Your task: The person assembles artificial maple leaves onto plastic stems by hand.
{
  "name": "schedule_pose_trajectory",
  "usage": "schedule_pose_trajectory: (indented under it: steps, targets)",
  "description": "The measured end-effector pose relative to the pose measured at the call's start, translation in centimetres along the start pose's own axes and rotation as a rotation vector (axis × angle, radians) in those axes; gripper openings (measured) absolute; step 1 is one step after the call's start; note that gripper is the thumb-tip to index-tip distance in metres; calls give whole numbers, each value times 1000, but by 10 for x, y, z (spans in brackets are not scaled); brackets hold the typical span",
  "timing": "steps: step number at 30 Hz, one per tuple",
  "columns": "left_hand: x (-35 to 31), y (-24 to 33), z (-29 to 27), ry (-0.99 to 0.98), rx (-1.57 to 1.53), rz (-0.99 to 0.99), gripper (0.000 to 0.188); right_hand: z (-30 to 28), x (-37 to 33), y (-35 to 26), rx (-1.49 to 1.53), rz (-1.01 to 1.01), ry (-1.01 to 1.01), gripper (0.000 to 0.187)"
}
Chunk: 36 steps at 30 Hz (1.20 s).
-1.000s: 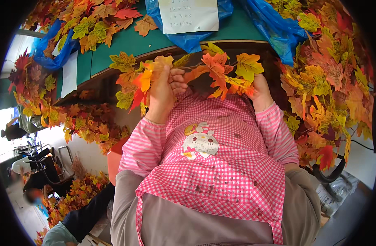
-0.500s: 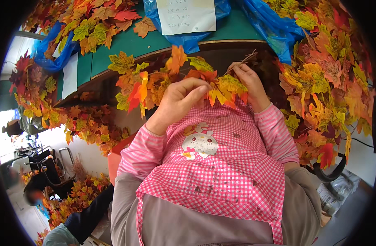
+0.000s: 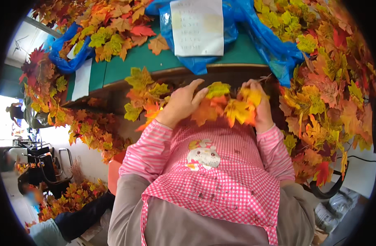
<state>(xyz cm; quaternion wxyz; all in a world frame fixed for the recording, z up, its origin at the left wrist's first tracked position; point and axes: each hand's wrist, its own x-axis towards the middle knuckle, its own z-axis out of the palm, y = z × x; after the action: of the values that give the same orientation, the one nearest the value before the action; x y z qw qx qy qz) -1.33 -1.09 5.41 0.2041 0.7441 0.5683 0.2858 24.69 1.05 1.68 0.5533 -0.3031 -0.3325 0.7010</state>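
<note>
A garland of artificial maple leaves (image 3: 238, 111) in yellow, orange and red stretches across my lap, just below the table's front edge. Its stems are pinched in my right hand (image 3: 263, 115), whose fingers are curled and partly covered by a yellow leaf. Thin brown stem ends stick out past that hand. My left hand (image 3: 179, 104) is over the middle of the garland, thumb and forefinger apart, with nothing seen between them. More leaves of the garland (image 3: 145, 92) spread out to the left of that hand.
A green table (image 3: 126, 69) carries heaped leaves (image 3: 114, 24), blue plastic bags (image 3: 198, 65) and a handwritten paper sheet (image 3: 197, 30). Leaf garlands hang thickly at the right (image 3: 319, 94) and left (image 3: 79, 127). Another person's arm (image 3: 81, 215) shows at the lower left, near more leaves.
My left hand has parted its thumb and forefinger and shifted slightly right. My right hand now curls closer around the leaves. The whole view has tilted, so the table sits lower.
</note>
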Motion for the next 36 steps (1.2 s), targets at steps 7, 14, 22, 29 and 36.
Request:
schedule_pose_trajectory:
  steps: [7, 14, 22, 29, 36]
  targets:
    - [-25, -12, 5, -173, -295, -61, 31, -17, 4, 13, 238, 168, 18, 29]
    - [-32, 4, -2, -90, -371, -133, 36, -21, 4, 20, 374, 184, 9, 25]
    - [-26, -5, 1, -168, -488, -235, 34, -29, 10, 21, 324, 247, -29, 27]
    - [-19, -3, 10, -93, -344, -128, 29, 8, 3, -1, 408, 283, -129, 15]
    - [-6, -3, 24, -142, 3, 65, 28, 2, 4, 7, 386, 272, -96, 15]
